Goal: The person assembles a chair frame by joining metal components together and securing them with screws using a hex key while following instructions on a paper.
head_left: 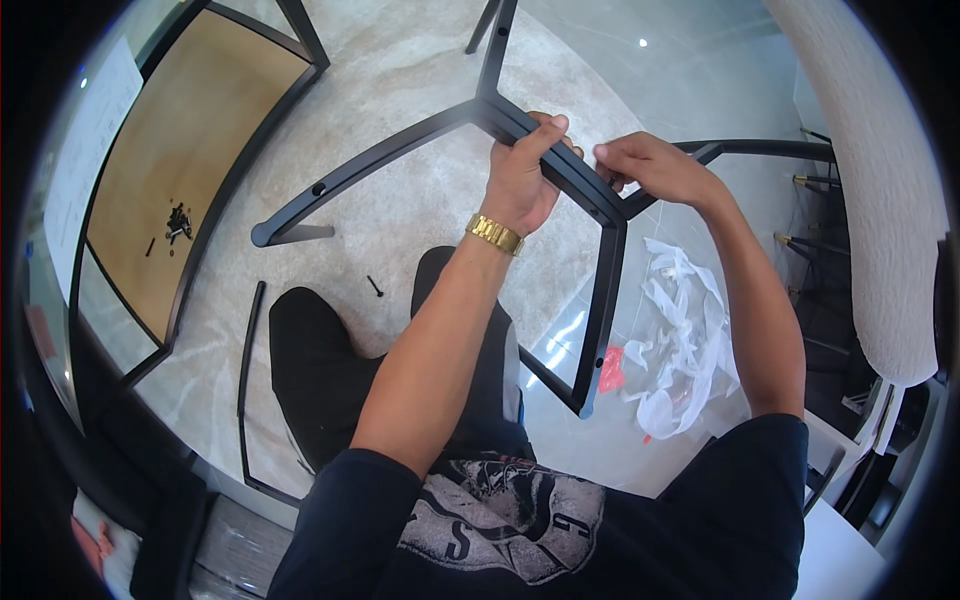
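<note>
Evidently steadied by the left grip [522, 182], closed around the middle bar of a black, angular metal frame [577, 183], with the thumb over the top and the fingers wrapped underneath, probably to resist twisting. Met from the other side by the right grip [655, 168], with fingers curled just beside the corner joint; cannot tell whether pinching something small or only touching the bar. Set in front of the black-trousered knees [312, 322], over a pale, mottled rug [390, 215] and glossy grey floor tiles [690, 90], seemingly to bring the joint within reach of both arms. Note small dark metal bolts [179, 222] heaped on a flat tan board [215, 100] at left, presumably against scattering, and a single black bolt [375, 287] apart on the rug. See also crumpled translucent plastic bags [690, 345] beside a small red packet [612, 369], perhaps left aside as wrapping.
</note>
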### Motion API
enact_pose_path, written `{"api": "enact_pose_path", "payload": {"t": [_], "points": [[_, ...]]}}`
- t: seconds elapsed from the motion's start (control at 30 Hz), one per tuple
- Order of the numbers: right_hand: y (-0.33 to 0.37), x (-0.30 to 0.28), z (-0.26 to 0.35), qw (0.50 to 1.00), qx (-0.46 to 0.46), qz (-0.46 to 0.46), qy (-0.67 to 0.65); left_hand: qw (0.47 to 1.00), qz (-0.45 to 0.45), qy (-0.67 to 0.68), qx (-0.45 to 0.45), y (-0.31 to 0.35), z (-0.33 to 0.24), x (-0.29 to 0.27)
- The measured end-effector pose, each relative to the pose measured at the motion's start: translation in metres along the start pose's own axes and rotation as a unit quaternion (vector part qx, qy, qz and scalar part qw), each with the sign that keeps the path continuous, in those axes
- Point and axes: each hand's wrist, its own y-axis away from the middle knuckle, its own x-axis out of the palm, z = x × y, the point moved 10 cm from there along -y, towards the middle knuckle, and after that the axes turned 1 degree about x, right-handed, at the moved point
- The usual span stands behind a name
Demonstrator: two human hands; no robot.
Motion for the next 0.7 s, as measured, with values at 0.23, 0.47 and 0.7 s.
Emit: {"api": "enact_pose_path", "payload": {"t": [0.23, 0.47, 0.7], "points": [[0.002, 0.003, -0.006, 0.987, 0.080, 0.071, 0.119, 1.000, -0.002, -0.007, -0.004, 0.000, 0.002, 0.002], [0.002, 0.000, -0.008, 0.999, 0.001, 0.024, 0.035, 1.000, 0.011, 0.009, -0.009, 0.001, 0.002, 0.006], [0.010, 0.001, 0.004, 0.998, -0.059, 0.014, -0.033, 1.000, -0.004, 0.003, -0.011, 0.001, 0.002, 0.003]]}}
